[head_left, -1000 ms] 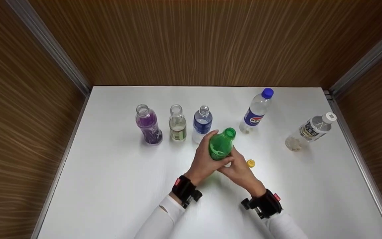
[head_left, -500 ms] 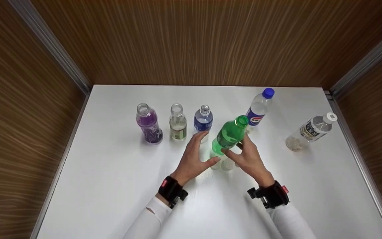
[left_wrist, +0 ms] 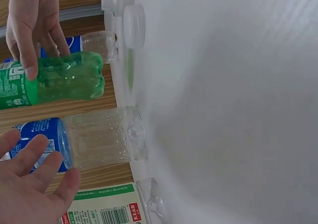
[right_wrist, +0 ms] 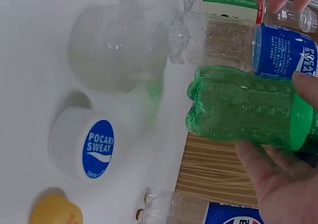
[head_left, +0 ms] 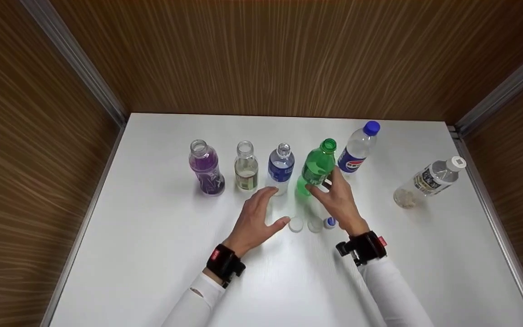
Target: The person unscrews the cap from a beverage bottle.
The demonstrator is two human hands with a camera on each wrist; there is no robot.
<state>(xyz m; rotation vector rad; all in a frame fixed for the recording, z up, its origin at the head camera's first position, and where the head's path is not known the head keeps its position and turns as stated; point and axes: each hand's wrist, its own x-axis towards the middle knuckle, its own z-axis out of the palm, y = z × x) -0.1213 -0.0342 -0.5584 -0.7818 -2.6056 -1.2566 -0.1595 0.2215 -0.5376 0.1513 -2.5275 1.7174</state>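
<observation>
My right hand (head_left: 341, 200) grips an uncapped green plastic bottle (head_left: 318, 164) round its label, thumb on the near side. The bottle stands roughly upright; in the left wrist view a small gap shows between its base and the tabletop. My left hand (head_left: 252, 222) has its fingers spread and holds nothing, in front of an uncapped blue-labelled Pocari Sweat bottle (head_left: 281, 170). Two whitish caps (head_left: 296, 224) and a Pocari Sweat cap (right_wrist: 82, 143) lie before the green bottle. A yellow cap (right_wrist: 54, 211) shows in the right wrist view, hidden in the head view.
An uncapped purple bottle (head_left: 207, 170) and a clear bottle with a green-and-cream label (head_left: 246, 170) stand at left. A blue-capped Pepsi bottle (head_left: 357, 150) is behind my right hand. A white-capped bottle (head_left: 428, 181) stands far right. Wood-grain walls (head_left: 261, 59) enclose the white table (head_left: 152, 254).
My left hand has let go of the green bottle and drawn back to the left. My right hand has carried the bottle away from me, to the right of the Pocari Sweat bottle.
</observation>
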